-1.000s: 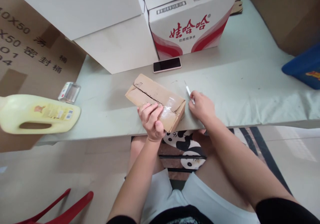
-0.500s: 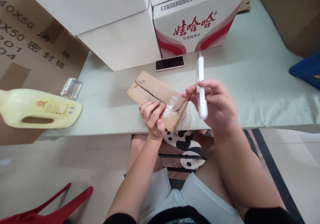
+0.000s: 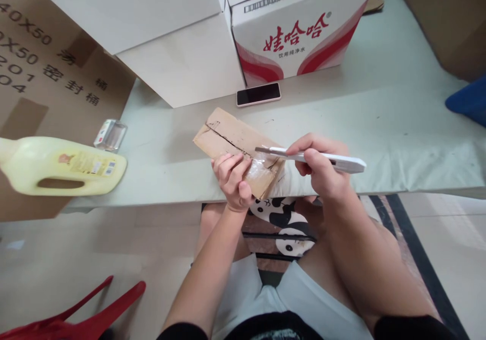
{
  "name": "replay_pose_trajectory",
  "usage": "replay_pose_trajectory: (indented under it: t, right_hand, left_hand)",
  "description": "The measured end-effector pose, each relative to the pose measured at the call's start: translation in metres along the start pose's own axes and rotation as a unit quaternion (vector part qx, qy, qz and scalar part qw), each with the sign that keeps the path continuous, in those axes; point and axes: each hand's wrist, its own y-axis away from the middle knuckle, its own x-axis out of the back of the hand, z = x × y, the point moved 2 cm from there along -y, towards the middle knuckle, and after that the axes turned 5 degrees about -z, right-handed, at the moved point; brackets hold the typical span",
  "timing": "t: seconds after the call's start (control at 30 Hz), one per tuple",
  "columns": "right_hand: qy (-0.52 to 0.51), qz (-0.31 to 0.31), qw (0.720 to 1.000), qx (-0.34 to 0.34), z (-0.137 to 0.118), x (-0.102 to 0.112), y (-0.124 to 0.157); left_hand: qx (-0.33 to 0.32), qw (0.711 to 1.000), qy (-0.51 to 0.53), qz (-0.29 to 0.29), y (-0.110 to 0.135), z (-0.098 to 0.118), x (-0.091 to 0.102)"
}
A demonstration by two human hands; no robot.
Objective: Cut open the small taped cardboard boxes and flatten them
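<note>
A small brown cardboard box (image 3: pixel 243 135) with clear tape on its near end rests at the front edge of the cloth-covered table (image 3: pixel 159 173). My left hand (image 3: pixel 233 180) grips the box's near side, its fingers lying over the top face. In my right hand (image 3: pixel 322 167) is a white utility knife (image 3: pixel 343 161), pinched between thumb and fingers. Its blade is out and points left, over the box close to the dark seam and the tape. Whether the tip touches the cardboard I cannot tell.
A phone (image 3: pixel 258 95) lies before a white-and-red carton (image 3: pixel 292 41) and stacked white boxes (image 3: pixel 182 61). On the left are a pale yellow jug (image 3: pixel 94 170), a small clear box (image 3: pixel 111 135) and a large carton (image 3: pixel 56 51). A blue object (image 3: pixel 469 102) stands far right.
My right hand has turned the utility knife from upright to nearly level, bringing its blade leftward over the box. My left hand and the box have stayed in place.
</note>
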Motion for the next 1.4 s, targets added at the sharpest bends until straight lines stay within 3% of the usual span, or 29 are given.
replay_pose_trajectory:
  t: [0.47,0.73,0.9,1.13,1.4]
  right_hand:
    - [0.09,-0.016,0.995,0.03,-0.012,-0.01,-0.001]
    - [0.037,0.017,0.997,-0.063,-0.012,-0.016,-0.004]
    - [0.032,0.06,0.995,-0.077,-0.014,-0.015,-0.001]
    - [0.027,0.031,0.992,-0.12,-0.016,-0.021,-0.004]
    - [0.022,0.071,0.989,-0.131,-0.022,-0.012,0.001]
  left_hand:
    - [0.003,1.0,-0.015,-0.008,0.004,-0.003,-0.001]
    - [-0.001,1.0,0.002,0.0,0.002,-0.002,-0.001]
    - [0.003,0.999,-0.042,-0.017,0.003,-0.002,0.001]
    - [-0.01,1.0,0.001,0.006,0.002,-0.003,-0.002]
    - [-0.001,1.0,-0.011,-0.001,0.003,-0.005,-0.001]
